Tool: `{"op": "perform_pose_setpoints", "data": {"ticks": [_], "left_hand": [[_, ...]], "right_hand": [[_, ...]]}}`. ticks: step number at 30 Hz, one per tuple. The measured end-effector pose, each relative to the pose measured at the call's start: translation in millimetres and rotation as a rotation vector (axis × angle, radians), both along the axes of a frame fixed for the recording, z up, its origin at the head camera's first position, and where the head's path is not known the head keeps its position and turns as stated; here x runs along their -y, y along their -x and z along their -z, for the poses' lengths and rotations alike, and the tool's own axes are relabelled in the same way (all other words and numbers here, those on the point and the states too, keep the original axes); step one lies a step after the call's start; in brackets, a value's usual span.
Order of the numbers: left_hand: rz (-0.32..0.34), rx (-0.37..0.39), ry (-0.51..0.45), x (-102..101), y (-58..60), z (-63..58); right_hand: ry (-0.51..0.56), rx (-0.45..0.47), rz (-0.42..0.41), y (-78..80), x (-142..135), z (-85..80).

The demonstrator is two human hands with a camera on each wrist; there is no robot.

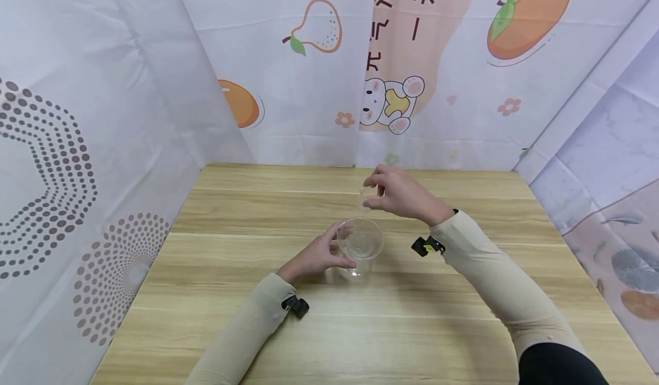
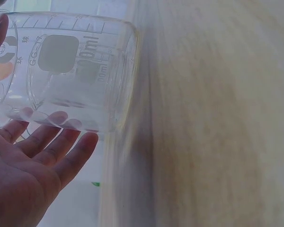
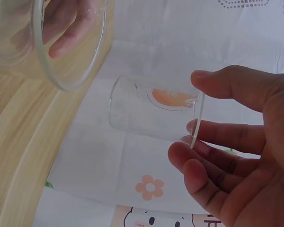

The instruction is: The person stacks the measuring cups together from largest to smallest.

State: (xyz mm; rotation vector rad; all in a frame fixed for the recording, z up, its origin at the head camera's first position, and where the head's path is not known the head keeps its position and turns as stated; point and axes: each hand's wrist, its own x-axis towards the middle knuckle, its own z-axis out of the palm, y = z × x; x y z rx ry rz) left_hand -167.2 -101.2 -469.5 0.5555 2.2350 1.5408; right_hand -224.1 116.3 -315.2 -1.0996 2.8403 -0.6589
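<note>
A large clear glass beaker with printed markings stands upright on the wooden table. My left hand holds its left side, thumb at the front and fingers round the back; the left wrist view shows the fingers along the printed beaker. Behind and above its mouth, my right hand holds a small clear beaker by the rim, pinched between thumb and fingers. The small one hangs base down, and no liquid shows in it. In the head view this small beaker is faint.
The wooden table reaches back to a white curtain printed with fruit and a cartoon animal. Another patterned curtain hangs on the left side, and a further printed sheet on the right.
</note>
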Motion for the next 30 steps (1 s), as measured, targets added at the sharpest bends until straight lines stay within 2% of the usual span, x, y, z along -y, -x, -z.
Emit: {"op": "perform_pose_setpoints", "data": {"ticks": [7, 14, 30], "left_hand": [[0.005, -0.007, 0.003, 0.0, 0.1, 0.6], [-0.01, -0.002, 0.017, 0.0, -0.3, 1.1], [-0.004, -0.003, 0.035, 1.8, 1.0, 1.7]], "right_hand": [[-0.011, 0.001, 0.002, -3.0, 0.8, -1.1], [-0.007, -0.036, -0.034, -5.7, 0.9, -0.2], [-0.001, -0.018, -0.067, -17.2, 2.4, 3.3]]}}
